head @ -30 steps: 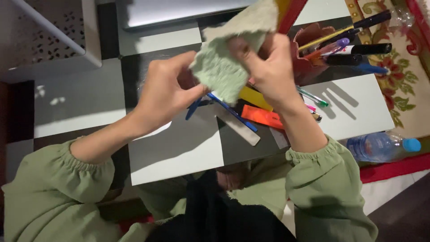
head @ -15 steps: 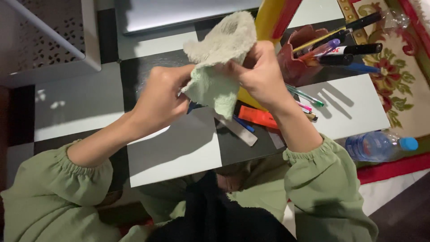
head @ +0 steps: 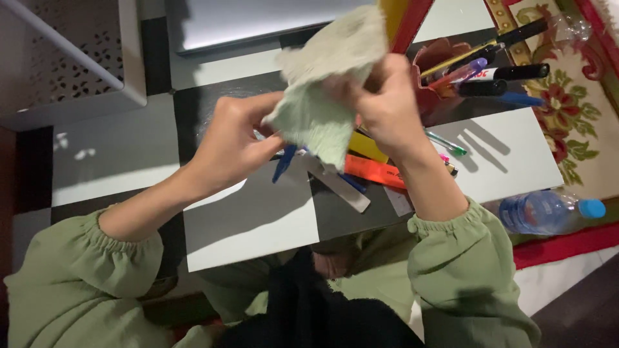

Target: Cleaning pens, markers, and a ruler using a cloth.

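Both hands are raised above the table and I see them closed on the same pale green cloth (head: pixel 319 109). My left hand (head: pixel 235 145) pinches the lower left edge of the cloth between thumb and fingers, and my right hand (head: pixel 387 106) grips it at the right side, with the fingers curled into the fabric. The cloth is fluffy, like a small towel, and it is a little blurred. Its upper part stands up above the right hand and its lower part hangs down between the two hands. It is held in the air and does not touch the table.

Under the cloth, on the black and white checkered table (head: pixel 258 225), several writing things are lying: a blue pen (head: pixel 284 162) just below the left thumb, an orange marker (head: pixel 374 171), a yellow flat piece (head: pixel 366 145) and a grey ruler (head: pixel 342 187). To the right of the right hand stands a dark red pen holder (head: pixel 438 77), full of pens and black markers (head: pixel 509 71) which lean to the right. A plastic water bottle with blue cap (head: pixel 551 211) lies on the floor beside the table edge, near a patterned carpet (head: pixel 580 116). Both arms wear green sleeves (head: pixel 461 258) with elastic cuffs.
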